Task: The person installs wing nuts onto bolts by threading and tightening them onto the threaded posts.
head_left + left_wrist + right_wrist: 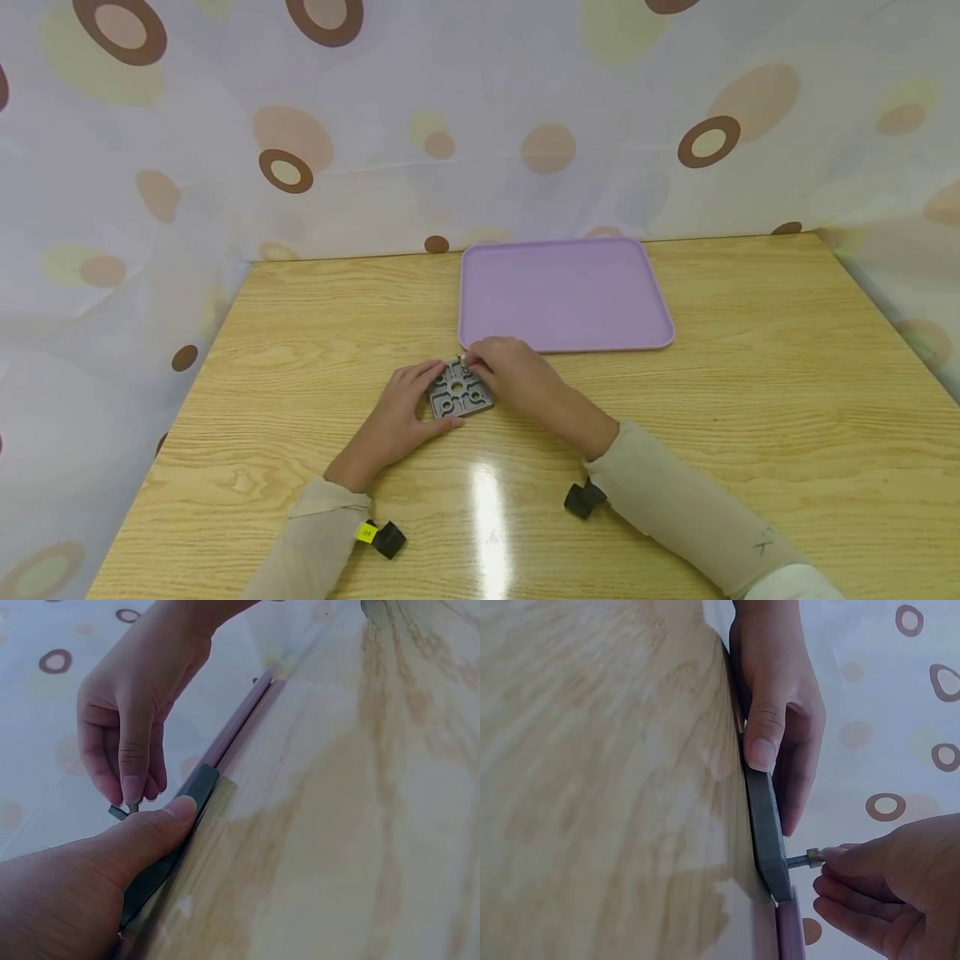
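A square grey metal plate (457,388) with raised ribs and round holes lies flat on the wooden table. My left hand (399,417) grips it by its left side, thumb on the near edge and fingers at the far left corner. Over the far right corner, my right hand (517,377) pinches the top of a small metal bolt (801,861) between thumb and fingertips. The bolt stands upright from the plate's face in the right wrist view; how deep it sits cannot be told.
Just beyond the plate a purple tray (562,296) lies at the back of the wooden table (750,375). A white cloth (480,108) with brown and beige circles hangs behind and at both sides. Black wrist devices (388,540) are strapped over the sleeves.
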Action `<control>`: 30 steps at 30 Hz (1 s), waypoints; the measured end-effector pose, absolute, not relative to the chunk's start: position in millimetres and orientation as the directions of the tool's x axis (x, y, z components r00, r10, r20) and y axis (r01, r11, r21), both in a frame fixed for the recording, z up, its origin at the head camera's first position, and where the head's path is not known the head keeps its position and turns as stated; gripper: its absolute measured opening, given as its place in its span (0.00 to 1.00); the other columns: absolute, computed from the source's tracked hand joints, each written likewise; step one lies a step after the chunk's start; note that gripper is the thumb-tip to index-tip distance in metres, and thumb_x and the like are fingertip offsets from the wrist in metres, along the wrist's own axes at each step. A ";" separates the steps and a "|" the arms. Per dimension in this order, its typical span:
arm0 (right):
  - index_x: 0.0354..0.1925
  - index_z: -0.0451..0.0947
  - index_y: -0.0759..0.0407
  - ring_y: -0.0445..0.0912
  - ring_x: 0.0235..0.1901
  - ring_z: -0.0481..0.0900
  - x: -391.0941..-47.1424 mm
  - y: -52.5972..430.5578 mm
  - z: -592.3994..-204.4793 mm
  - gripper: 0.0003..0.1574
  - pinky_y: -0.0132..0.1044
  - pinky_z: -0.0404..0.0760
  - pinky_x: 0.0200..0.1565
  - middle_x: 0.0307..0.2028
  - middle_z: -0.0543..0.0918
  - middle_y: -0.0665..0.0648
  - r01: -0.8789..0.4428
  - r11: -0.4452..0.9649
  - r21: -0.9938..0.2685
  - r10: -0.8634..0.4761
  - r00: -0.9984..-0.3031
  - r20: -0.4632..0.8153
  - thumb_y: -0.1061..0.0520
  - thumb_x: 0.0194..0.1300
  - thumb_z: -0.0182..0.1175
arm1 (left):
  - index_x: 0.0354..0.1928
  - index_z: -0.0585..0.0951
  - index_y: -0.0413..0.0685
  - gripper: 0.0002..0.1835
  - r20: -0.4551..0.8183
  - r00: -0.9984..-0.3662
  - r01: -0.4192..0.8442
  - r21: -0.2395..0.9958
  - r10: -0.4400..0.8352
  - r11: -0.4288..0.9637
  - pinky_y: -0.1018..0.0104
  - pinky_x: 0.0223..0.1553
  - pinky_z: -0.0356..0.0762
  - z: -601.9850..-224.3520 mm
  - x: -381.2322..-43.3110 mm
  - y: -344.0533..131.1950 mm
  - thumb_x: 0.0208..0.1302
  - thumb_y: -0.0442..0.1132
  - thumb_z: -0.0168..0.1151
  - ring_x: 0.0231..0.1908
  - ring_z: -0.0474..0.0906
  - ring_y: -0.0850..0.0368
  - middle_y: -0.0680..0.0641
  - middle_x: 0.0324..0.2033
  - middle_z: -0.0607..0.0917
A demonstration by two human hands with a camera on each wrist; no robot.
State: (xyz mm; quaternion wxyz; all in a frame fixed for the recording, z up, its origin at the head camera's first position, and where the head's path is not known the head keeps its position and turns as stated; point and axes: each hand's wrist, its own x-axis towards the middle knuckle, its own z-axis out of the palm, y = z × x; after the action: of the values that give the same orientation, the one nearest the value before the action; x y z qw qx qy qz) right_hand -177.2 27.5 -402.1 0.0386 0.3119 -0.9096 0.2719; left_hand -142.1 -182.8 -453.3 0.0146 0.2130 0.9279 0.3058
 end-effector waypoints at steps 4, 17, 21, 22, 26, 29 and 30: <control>0.45 0.76 0.59 0.41 0.34 0.77 -177.9 27.4 -404.0 0.11 0.32 0.77 0.38 0.33 0.81 0.51 -0.578 0.642 -0.505 -0.539 -0.808 0.240 0.59 0.63 0.60 | 0.69 0.62 0.47 0.46 0.108 -0.907 0.393 0.566 0.407 0.725 0.54 0.62 0.58 -453.3 -142.1 -182.7 0.53 0.64 0.62 0.63 0.55 0.54 0.50 0.66 0.62; 0.52 0.76 0.63 0.49 0.52 0.74 -181.2 25.9 -409.0 0.20 0.40 0.69 0.57 0.49 0.80 0.58 -0.592 0.654 -0.472 -0.572 -0.795 0.204 0.54 0.64 0.59 | 0.69 0.61 0.47 0.46 0.120 -0.903 0.406 0.556 0.413 0.725 0.53 0.62 0.58 -455.2 -142.6 -183.2 0.53 0.64 0.62 0.63 0.55 0.54 0.49 0.66 0.62; 0.50 0.77 0.63 0.48 0.50 0.76 -181.1 26.6 -409.0 0.20 0.39 0.71 0.55 0.47 0.81 0.57 -0.588 0.649 -0.483 -0.563 -0.798 0.215 0.53 0.63 0.60 | 0.69 0.61 0.47 0.46 0.113 -0.905 0.398 0.560 0.409 0.726 0.53 0.62 0.58 -454.7 -141.9 -182.9 0.53 0.63 0.63 0.63 0.55 0.54 0.49 0.66 0.62; 0.50 0.77 0.62 0.48 0.49 0.76 -181.1 26.9 -409.0 0.20 0.39 0.71 0.54 0.46 0.81 0.56 -0.588 0.650 -0.482 -0.560 -0.799 0.219 0.53 0.63 0.60 | 0.69 0.61 0.47 0.46 0.110 -0.907 0.395 0.561 0.407 0.728 0.54 0.62 0.57 -454.4 -141.6 -182.8 0.53 0.63 0.63 0.63 0.55 0.54 0.50 0.66 0.62; 0.47 0.79 0.61 0.45 0.46 0.78 -181.3 28.4 -408.5 0.14 0.36 0.74 0.51 0.43 0.82 0.54 -0.582 0.656 -0.481 -0.538 -0.807 0.244 0.56 0.64 0.59 | 0.69 0.62 0.47 0.46 0.103 -0.910 0.385 0.565 0.401 0.730 0.53 0.62 0.57 -453.1 -141.0 -182.1 0.53 0.63 0.63 0.63 0.55 0.54 0.50 0.66 0.62; 0.43 0.81 0.61 0.44 0.42 0.79 -181.3 29.2 -407.6 0.10 0.36 0.76 0.47 0.40 0.83 0.53 -0.579 0.656 -0.485 -0.521 -0.812 0.264 0.60 0.65 0.58 | 0.69 0.62 0.48 0.46 0.098 -0.912 0.379 0.569 0.398 0.730 0.54 0.62 0.58 -452.2 -141.0 -181.7 0.53 0.63 0.63 0.63 0.55 0.55 0.50 0.66 0.62; 0.42 0.81 0.61 0.44 0.41 0.79 -181.2 29.3 -407.2 0.09 0.35 0.76 0.46 0.39 0.83 0.53 -0.577 0.658 -0.484 -0.516 -0.813 0.268 0.61 0.65 0.57 | 0.69 0.62 0.48 0.46 0.097 -0.913 0.378 0.571 0.397 0.729 0.54 0.62 0.58 -451.9 -141.0 -181.7 0.53 0.62 0.63 0.63 0.55 0.55 0.50 0.66 0.62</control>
State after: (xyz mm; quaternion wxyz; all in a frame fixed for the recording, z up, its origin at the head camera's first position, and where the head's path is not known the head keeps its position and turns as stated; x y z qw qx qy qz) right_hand -181.2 29.3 -407.2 0.0532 0.3007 -0.9088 0.2842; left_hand -141.0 -181.7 -451.9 0.0157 0.2083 0.9296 0.3036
